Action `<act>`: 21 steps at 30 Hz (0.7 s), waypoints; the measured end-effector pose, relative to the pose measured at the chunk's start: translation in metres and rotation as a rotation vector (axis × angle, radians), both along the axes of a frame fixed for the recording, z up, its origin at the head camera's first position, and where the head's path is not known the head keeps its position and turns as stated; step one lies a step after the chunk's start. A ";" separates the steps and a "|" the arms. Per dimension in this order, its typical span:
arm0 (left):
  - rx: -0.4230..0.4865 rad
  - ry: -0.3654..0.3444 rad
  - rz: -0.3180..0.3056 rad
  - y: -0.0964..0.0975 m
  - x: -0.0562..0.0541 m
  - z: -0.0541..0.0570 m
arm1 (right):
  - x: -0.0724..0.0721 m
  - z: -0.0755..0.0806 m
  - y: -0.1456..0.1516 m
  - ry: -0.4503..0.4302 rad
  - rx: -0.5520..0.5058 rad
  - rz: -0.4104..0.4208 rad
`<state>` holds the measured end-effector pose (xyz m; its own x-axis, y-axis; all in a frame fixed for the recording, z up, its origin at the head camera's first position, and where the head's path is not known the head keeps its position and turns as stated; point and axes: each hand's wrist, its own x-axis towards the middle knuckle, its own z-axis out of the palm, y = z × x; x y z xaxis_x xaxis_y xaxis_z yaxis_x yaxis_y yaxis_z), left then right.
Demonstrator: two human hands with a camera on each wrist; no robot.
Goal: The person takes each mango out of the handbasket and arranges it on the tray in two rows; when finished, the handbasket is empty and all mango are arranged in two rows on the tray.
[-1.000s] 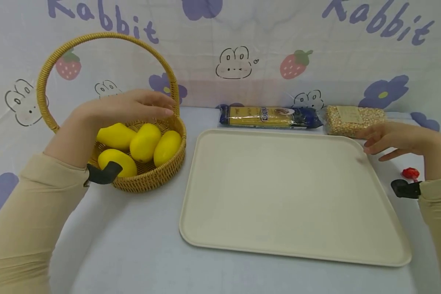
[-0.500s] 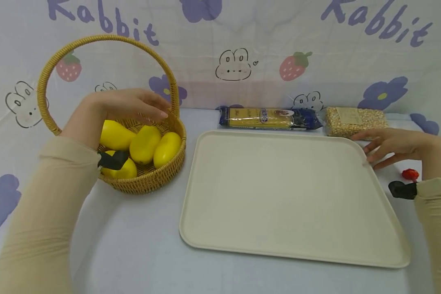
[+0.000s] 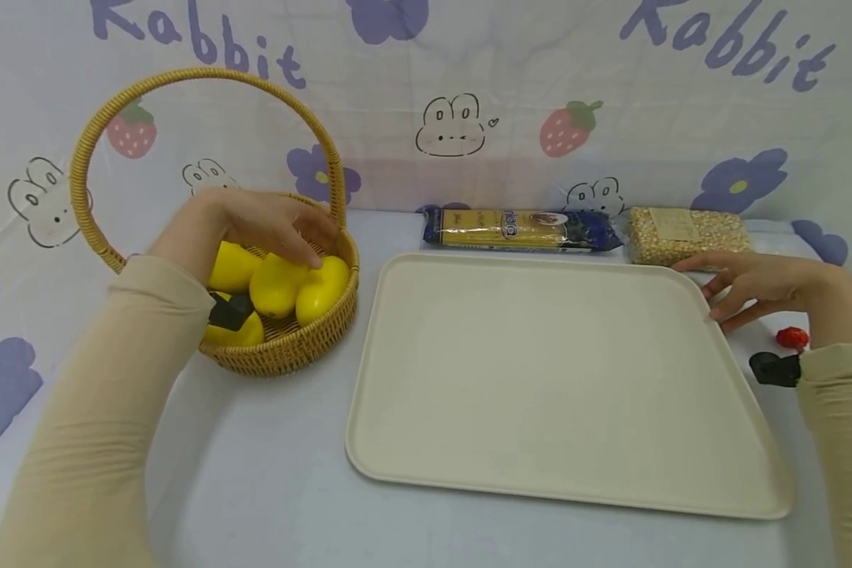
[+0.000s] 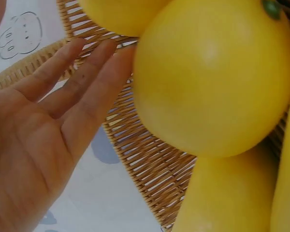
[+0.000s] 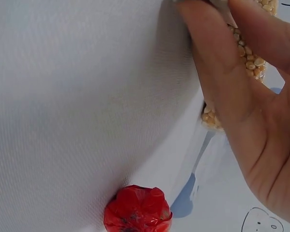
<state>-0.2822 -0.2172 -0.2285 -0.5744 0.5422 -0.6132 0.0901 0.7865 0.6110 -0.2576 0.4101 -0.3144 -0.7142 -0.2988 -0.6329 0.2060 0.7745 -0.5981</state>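
We see smooth, rounded yellow fruits [image 3: 273, 292] inside the golden-brown wicker basket [image 3: 284, 359], the left hand [image 3: 266, 226] over them, fingers extended. Right of the basket, the right hand [image 3: 770, 285], fingers loosely spread, is at the rectangular beige tray [image 3: 539, 379]. Only the left wrist view gives us one fruit's green nub [image 4: 271, 8]; only the head view, the long blue-and-yellow packet [image 3: 518, 229].

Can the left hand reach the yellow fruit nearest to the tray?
Probably yes: the left hand is close to that yellow fruit, the basket is open-topped, and no other thing lies on it.
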 end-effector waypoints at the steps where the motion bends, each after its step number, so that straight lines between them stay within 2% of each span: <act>1: -0.015 0.004 -0.009 0.000 0.000 -0.001 | 0.000 0.000 -0.001 0.001 0.005 0.005; 13: -0.103 0.041 -0.088 0.007 0.001 -0.011 | 0.000 0.003 -0.005 -0.003 0.044 0.051; 21: -0.124 0.000 -0.069 0.010 0.003 -0.014 | -0.002 0.001 -0.004 -0.012 0.043 0.043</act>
